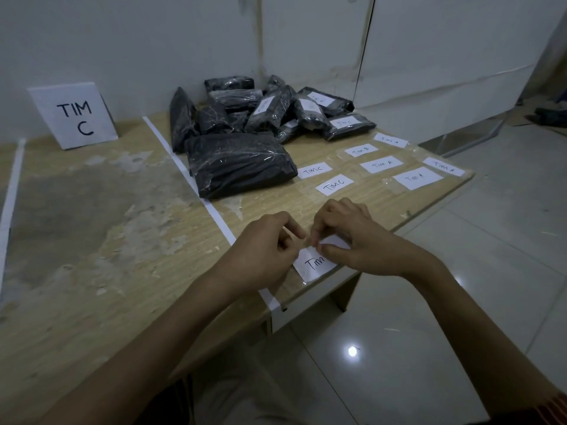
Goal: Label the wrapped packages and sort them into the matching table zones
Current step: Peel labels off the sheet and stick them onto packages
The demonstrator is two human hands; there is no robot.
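A white paper label [314,262] reading "Tim", backed with clear tape, lies at the table's near edge. My left hand [264,246] pinches its upper left corner, and my right hand [346,237] pinches its top edge with curled fingers. A large black wrapped package [239,162] lies just beyond, right of a white tape line [181,167]. Behind it sits a pile of black wrapped packages [264,108]; a few carry white labels. Several loose labels reading "Tim C" [334,183], "Tim B" [360,150] and "Tim A" [418,178] lie taped on the table.
A standing white sign "TIM C" [73,115] marks the zone left of the tape line, on the worn wooden table [107,225]. A second tape strip [10,204] runs at the far left. The table's right edge drops to a tiled floor [491,256]. White walls stand behind.
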